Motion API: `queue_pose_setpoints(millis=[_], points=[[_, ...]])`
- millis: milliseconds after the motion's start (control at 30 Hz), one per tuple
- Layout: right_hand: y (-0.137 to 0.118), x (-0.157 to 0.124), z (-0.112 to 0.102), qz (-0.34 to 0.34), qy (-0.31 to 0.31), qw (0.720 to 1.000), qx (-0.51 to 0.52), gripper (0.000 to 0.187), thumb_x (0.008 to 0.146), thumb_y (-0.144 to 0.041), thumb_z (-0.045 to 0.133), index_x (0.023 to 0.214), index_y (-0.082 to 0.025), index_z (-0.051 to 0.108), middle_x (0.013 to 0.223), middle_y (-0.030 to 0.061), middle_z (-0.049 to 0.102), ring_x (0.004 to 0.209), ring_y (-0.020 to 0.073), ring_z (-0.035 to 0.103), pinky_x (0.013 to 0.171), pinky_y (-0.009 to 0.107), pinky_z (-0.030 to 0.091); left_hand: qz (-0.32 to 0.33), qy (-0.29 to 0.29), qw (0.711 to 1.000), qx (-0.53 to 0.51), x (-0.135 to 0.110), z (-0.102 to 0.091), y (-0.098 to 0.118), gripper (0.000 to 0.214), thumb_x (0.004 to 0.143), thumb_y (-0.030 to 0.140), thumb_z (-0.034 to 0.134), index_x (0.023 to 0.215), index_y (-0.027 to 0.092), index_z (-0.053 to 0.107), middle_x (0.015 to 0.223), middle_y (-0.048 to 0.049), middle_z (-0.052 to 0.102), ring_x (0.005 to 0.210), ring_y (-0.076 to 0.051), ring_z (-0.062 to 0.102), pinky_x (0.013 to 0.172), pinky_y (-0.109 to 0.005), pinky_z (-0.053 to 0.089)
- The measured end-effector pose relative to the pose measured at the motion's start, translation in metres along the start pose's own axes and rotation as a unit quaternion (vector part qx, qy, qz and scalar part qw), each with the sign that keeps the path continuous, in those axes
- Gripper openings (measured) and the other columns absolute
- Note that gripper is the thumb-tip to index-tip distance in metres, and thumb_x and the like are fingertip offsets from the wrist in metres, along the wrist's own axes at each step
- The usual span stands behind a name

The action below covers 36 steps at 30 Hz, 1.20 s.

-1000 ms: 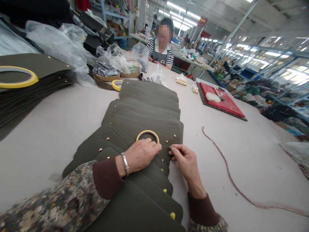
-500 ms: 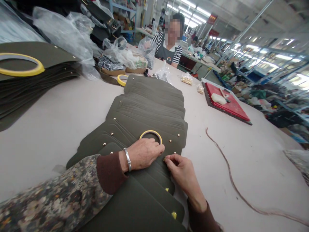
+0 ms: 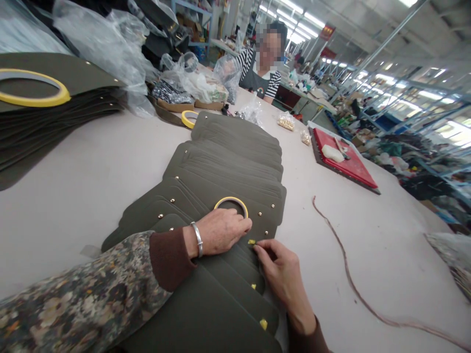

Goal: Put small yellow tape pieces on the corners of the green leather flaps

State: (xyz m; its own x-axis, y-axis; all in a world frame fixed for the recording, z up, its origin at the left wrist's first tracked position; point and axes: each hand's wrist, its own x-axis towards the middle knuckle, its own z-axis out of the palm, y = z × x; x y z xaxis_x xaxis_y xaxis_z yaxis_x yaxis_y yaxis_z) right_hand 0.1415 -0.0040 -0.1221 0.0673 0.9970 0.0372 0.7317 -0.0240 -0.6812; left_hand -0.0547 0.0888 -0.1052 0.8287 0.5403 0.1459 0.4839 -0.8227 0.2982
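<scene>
A long overlapping row of olive-green leather panels [image 3: 228, 162] with small brass studs runs down the middle of the table. My left hand [image 3: 221, 230] lies curled on the panels, fingers around a yellow tape roll [image 3: 231, 202]. Just to its right my right hand [image 3: 279, 267] presses its pinched fingertips against a small yellow tape piece [image 3: 251, 241] on a panel's corner. Similar yellow tabs [image 3: 263, 324] show on the nearer panels.
A stack of larger dark panels [image 3: 55, 122] with a big yellow tape ring lies at the left. Plastic bags [image 3: 110, 54] and another tape roll [image 3: 189, 119] sit behind. A red cutting board [image 3: 348, 159] and a brown cord [image 3: 349, 274] lie at right. A person in stripes sits across.
My right hand has slid a little nearer and left along the panel edge, and a yellow tape piece now shows at its fingertips. My left hand has stayed on the tape roll.
</scene>
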Motion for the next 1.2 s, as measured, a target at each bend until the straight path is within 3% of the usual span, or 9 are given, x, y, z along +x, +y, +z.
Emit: queue_pose_setpoints(millis=[133,267,400,567,733,800,933,1067,1200], points=[[-0.001,-0.001,0.010,-0.058,0.031,0.995,-0.070,0.019,0.091,-0.028,0.054,0.085,-0.021,0.070,0.081,0.0038,0.070,0.073,0.0170,0.065,0.071,0.027,0.046,0.008,0.008,1.000,-0.027,0.000,-0.001,-0.001,0.007,0.093,0.022,0.048,0.093,0.020,0.055,0.082,-0.0015,0.063,0.077,-0.018,0.056,0.067,-0.029,0.041],[-0.006,0.008,0.017,-0.070,0.038,0.988,-0.131,0.019,0.091,-0.027,0.054,0.084,-0.020,0.070,0.076,0.0037,0.068,0.068,0.0166,0.063,0.066,0.027,0.043,0.023,0.027,0.998,-0.043,-0.001,-0.002,-0.002,0.009,0.094,0.022,0.046,0.093,0.020,0.055,0.082,-0.0014,0.063,0.077,-0.018,0.056,0.067,-0.028,0.042],[-0.010,0.015,0.011,-0.049,-0.005,0.993,-0.105,0.015,0.086,-0.022,0.059,0.075,-0.020,0.069,0.069,0.0007,0.067,0.063,0.0148,0.061,0.062,0.025,0.042,0.026,0.048,0.998,-0.038,-0.003,-0.001,-0.004,0.013,0.095,0.019,0.043,0.093,0.019,0.056,0.079,-0.0009,0.062,0.074,-0.017,0.059,0.065,-0.026,0.044],[-0.010,0.012,-0.002,-0.034,-0.072,0.997,-0.025,0.019,0.087,-0.024,0.060,0.071,-0.022,0.071,0.069,-0.0010,0.070,0.062,0.0137,0.062,0.060,0.024,0.043,0.055,0.131,0.986,-0.092,-0.006,0.006,-0.007,0.019,0.099,0.022,0.041,0.113,0.020,0.053,0.091,-0.0010,0.069,0.082,-0.014,0.066,0.074,-0.024,0.050],[-0.015,0.011,-0.004,-0.102,0.078,0.988,0.084,0.021,0.087,-0.022,0.059,0.106,-0.020,0.067,0.089,0.0037,0.071,0.075,0.0153,0.064,0.069,0.027,0.051,0.049,0.154,0.982,-0.102,-0.008,0.008,-0.003,0.037,0.098,0.025,0.044,0.135,0.018,0.037,0.104,-0.0049,0.072,0.086,-0.015,0.070,0.075,-0.024,0.054],[-0.018,0.013,-0.003,-0.150,0.093,0.980,0.091,0.023,0.089,-0.019,0.056,0.111,-0.020,0.064,0.094,0.0052,0.069,0.079,0.0156,0.064,0.072,0.028,0.052,0.036,0.136,0.986,-0.093,-0.008,0.007,0.000,0.042,0.098,0.025,0.044,0.138,0.017,0.032,0.100,-0.0054,0.073,0.085,-0.016,0.071,0.073,-0.025,0.055],[-0.024,0.017,0.000,-0.220,0.090,0.970,0.050,0.018,0.091,-0.015,0.050,0.096,-0.021,0.066,0.093,0.0067,0.069,0.087,0.0168,0.064,0.078,0.030,0.053,0.023,0.110,0.989,-0.092,-0.007,0.003,0.006,0.037,0.097,0.024,0.044,0.132,0.017,0.037,0.096,-0.0046,0.073,0.084,-0.018,0.072,0.072,-0.026,0.056],[-0.026,0.019,0.006,-0.255,0.137,0.957,-0.003,0.016,0.088,-0.014,0.048,0.085,-0.020,0.063,0.078,0.0051,0.069,0.071,0.0161,0.062,0.066,0.028,0.052,0.028,0.106,0.989,-0.095,-0.009,0.005,0.004,0.035,0.097,0.023,0.040,0.132,0.021,0.039,0.104,-0.0050,0.073,0.086,-0.018,0.073,0.071,-0.025,0.056],[-0.022,0.024,0.012,-0.272,0.175,0.944,-0.071,0.015,0.085,-0.014,0.047,0.081,-0.019,0.061,0.071,0.0049,0.067,0.066,0.0165,0.062,0.061,0.027,0.050,0.018,0.141,0.984,-0.111,-0.006,0.016,-0.006,0.024,0.096,0.026,0.040,0.114,0.028,0.055,0.100,0.0010,0.074,0.079,-0.016,0.073,0.064,-0.021,0.055]])
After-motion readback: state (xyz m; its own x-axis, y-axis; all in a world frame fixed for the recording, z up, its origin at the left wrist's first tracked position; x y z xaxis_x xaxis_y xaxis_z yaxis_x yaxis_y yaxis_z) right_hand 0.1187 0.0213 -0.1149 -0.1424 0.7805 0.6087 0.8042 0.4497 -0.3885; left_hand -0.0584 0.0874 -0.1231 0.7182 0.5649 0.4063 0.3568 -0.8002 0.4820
